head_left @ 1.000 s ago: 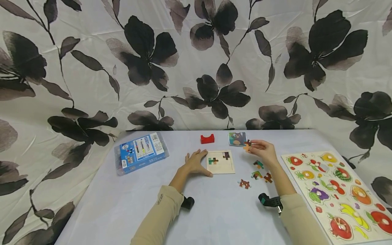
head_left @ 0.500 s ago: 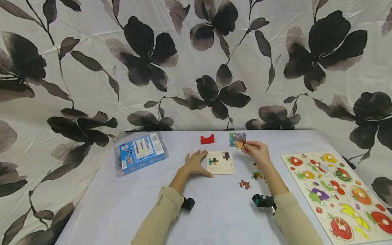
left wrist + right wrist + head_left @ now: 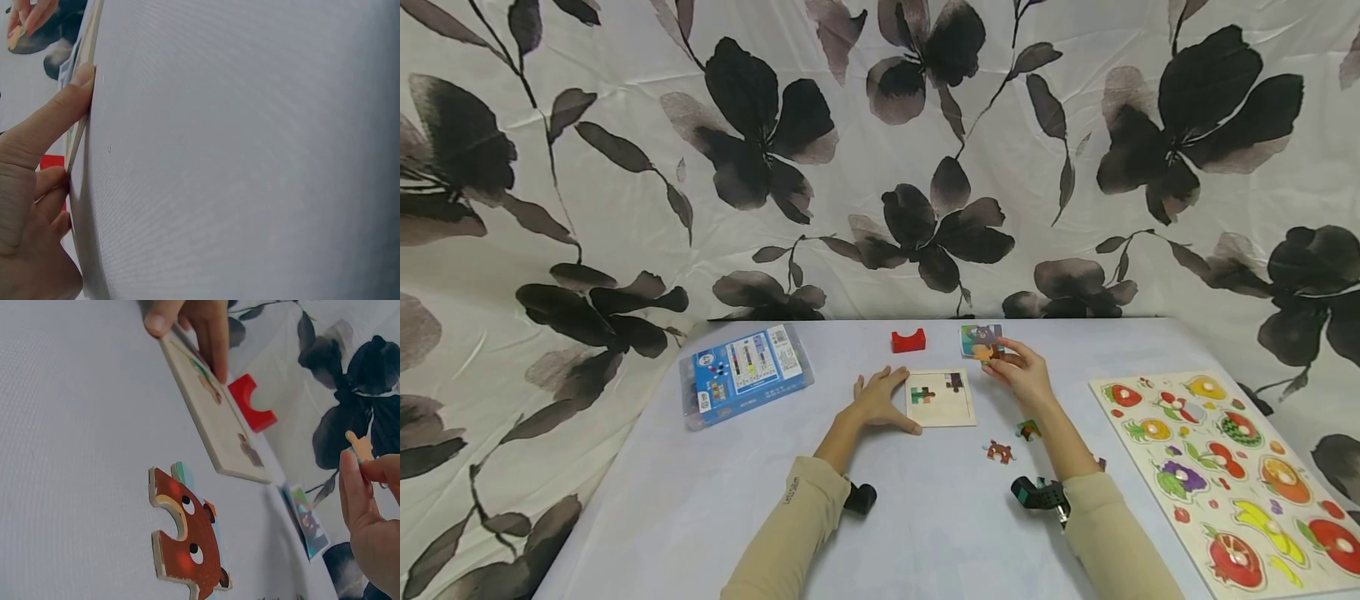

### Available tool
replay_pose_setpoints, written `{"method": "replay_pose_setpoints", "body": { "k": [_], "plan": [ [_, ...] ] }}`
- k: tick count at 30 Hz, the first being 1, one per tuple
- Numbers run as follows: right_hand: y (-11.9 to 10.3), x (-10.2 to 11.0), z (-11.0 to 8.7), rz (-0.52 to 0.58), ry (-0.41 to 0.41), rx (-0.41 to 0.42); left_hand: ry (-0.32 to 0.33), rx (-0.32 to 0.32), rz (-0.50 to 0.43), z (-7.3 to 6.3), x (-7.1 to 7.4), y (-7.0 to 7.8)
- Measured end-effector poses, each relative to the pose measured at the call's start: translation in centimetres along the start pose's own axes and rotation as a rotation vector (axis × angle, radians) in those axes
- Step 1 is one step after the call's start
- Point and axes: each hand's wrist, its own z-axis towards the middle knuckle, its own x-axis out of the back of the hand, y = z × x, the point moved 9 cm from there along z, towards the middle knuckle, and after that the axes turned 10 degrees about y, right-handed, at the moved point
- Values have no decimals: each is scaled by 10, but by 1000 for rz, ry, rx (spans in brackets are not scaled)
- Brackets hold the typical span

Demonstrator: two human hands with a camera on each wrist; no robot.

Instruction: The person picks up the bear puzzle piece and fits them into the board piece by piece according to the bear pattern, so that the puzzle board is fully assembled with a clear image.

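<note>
At the middle of the table lies a wooden puzzle tray (image 3: 942, 413) with two picture pieces in it, a green and brown one (image 3: 922, 394) and a dark one (image 3: 953, 382). My left hand (image 3: 874, 400) holds the tray's left side, thumb at the near corner and fingers towards the far corner. Raised in my right hand (image 3: 1024, 373) is an orange puzzle piece (image 3: 360, 445), pinched between thumb and fingers. In the head view it overlaps the small picture card (image 3: 973, 335). A brown puzzle piece with an animal's eyes (image 3: 190, 540) lies loose on the table.
Another loose green piece (image 3: 1027, 429) lies by the right forearm, which hides other pieces. A red block (image 3: 908, 340) stands behind the tray. A blue packaged box (image 3: 748, 371) is at the left, a large fruit board (image 3: 1217, 475) at the right. Floral cloth hangs behind.
My right hand has moved left with the orange puzzle piece, turning it in front of the picture card. The forearm now covers more of the loose pieces. My left hand stays on the tray.
</note>
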Motion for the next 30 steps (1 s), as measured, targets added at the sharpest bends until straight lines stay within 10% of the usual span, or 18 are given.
{"method": "replay_pose_setpoints", "body": {
  "k": [19, 30],
  "plan": [
    [1, -3, 4, -83, 30, 41, -5, 2, 8, 3, -4, -4],
    [1, -27, -13, -347, -182, 225, 6, 0, 5, 4, -4, -4]
  ]
}}
